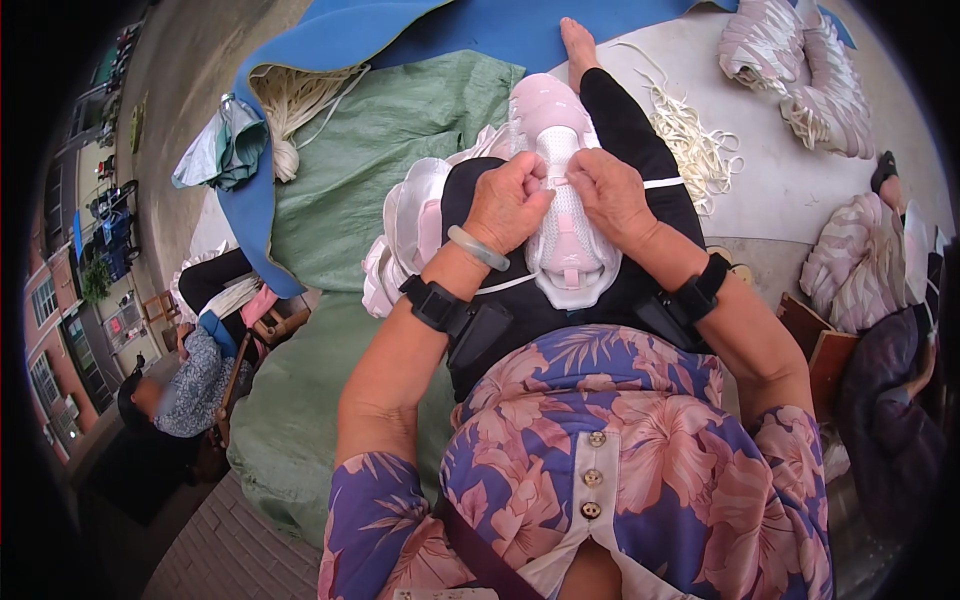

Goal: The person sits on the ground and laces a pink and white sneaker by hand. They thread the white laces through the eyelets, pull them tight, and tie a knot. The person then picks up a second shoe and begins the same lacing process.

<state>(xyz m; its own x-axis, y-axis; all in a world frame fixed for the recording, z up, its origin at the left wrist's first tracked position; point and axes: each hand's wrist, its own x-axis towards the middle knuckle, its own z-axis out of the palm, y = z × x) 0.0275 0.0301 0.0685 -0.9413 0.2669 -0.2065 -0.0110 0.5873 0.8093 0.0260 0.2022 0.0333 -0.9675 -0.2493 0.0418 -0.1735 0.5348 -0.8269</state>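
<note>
A pale pink and white sneaker (565, 235) lies across my lap, toe pointing away from me and heel toward my body. On its left side my left hand (510, 205) is closed in a pinch at the lacing area. My right hand (612, 200) pinches at the opposite side, close to the left. A white shoelace (662, 183) sticks out past my right hand, and another length runs below my left wrist. The fingertips hide just where the lace enters the shoe. Beside my left thigh, several similar pink and white shoe pieces (415, 200) are stacked.
Loose cream laces (690, 145) lie in a pile beyond my right knee. A lace bundle (295, 95) rests on green sheeting (400, 110) over a blue mat (440, 40). Rows of shoe pieces (800, 70) sit at far right. One person (195, 385) sits at left, another at right.
</note>
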